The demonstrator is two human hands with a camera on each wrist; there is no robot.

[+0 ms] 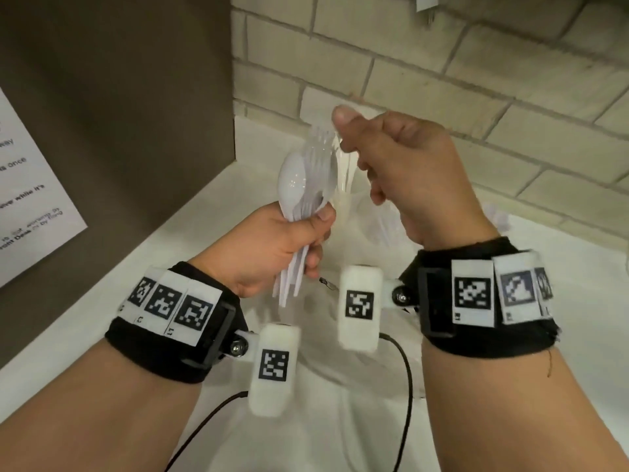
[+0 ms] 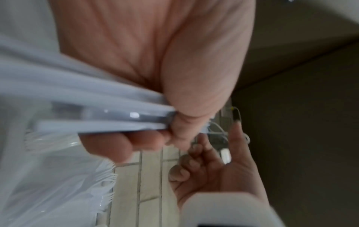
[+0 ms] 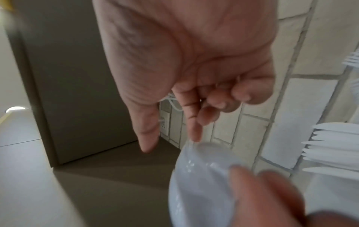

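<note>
My left hand [image 1: 306, 240] grips a bundle of white plastic cutlery [image 1: 306, 185] by the handles, spoon bowls and fork tines pointing up. The handles [image 2: 97, 116] run out below the fist in the left wrist view. My right hand [image 1: 360, 155] hovers just right of the fork tines, thumb out and fingers loosely curled, with nothing in it. The right wrist view shows that hand's palm [image 3: 194, 61] empty above a spoon bowl [image 3: 204, 176]. Under both hands lies a clear plastic bag [image 1: 374, 219] with more white cutlery in it.
A white counter [image 1: 204, 216] meets a pale brick-tile wall [image 1: 442, 63] behind. A brown cabinet side [image 1: 119, 97] with a printed notice [image 1: 30, 185] stands at the left. Black cables [image 1: 405, 369] hang from my wrists. A wall socket [image 3: 165, 124] sits in the corner.
</note>
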